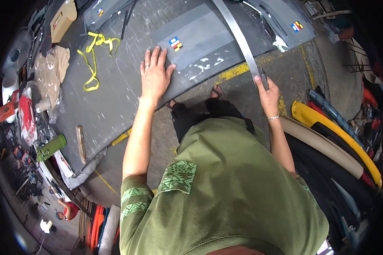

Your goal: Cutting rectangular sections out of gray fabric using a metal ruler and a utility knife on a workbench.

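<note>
My left hand [154, 76] lies flat with its fingers spread on the dark table top [115, 80]. Its fingertips are beside the lower left edge of a smooth grey sheet [204, 32], which bears a small coloured label [175, 43]. In my right hand [269, 97], held off the table's near edge, is one end of a long metal ruler [241, 38]. The ruler stretches away past the sheet's right side. A slim dark tool [264, 79], perhaps a cutter, is in the same hand; its tip cannot be made out.
A tangled yellow strap [90, 59] and a wooden strip [81, 144] lie on the table's left part. A cardboard box [64, 20] stands at the far left, a green bottle [52, 147] near the left edge. Rolled material [323, 142] lies at my right. Another person [69, 210] is at lower left.
</note>
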`<action>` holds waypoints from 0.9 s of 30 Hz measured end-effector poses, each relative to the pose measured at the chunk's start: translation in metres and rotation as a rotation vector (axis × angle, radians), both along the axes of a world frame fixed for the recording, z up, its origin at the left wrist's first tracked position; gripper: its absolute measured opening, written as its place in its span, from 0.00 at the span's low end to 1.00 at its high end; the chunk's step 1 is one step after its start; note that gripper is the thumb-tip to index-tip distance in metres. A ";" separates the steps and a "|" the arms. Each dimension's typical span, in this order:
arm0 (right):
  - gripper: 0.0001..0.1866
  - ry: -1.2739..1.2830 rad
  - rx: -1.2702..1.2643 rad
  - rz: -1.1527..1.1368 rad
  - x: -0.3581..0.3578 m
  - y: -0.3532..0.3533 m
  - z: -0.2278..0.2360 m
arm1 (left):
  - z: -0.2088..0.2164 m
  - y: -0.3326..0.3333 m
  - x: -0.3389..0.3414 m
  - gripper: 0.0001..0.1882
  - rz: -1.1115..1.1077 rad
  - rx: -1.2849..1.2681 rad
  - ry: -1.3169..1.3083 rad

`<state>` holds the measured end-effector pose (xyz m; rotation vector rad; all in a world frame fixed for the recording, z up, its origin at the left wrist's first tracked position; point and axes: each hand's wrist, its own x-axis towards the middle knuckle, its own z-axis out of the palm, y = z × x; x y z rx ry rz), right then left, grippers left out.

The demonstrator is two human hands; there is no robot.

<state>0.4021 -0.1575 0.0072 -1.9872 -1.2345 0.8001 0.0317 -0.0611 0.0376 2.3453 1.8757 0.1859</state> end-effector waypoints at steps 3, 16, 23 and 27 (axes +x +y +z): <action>0.22 0.144 0.034 -0.001 -0.014 -0.004 -0.008 | -0.010 0.003 -0.006 0.33 -0.010 -0.058 -0.048; 0.20 0.268 -0.110 0.203 -0.083 -0.002 0.006 | -0.016 -0.017 0.004 0.36 0.052 -0.015 -0.090; 0.19 0.274 -0.075 0.211 -0.087 -0.003 0.013 | -0.024 -0.003 0.020 0.37 0.036 0.029 -0.087; 0.18 0.164 -0.156 0.221 -0.090 -0.010 0.009 | -0.027 0.004 0.032 0.37 0.038 0.057 -0.088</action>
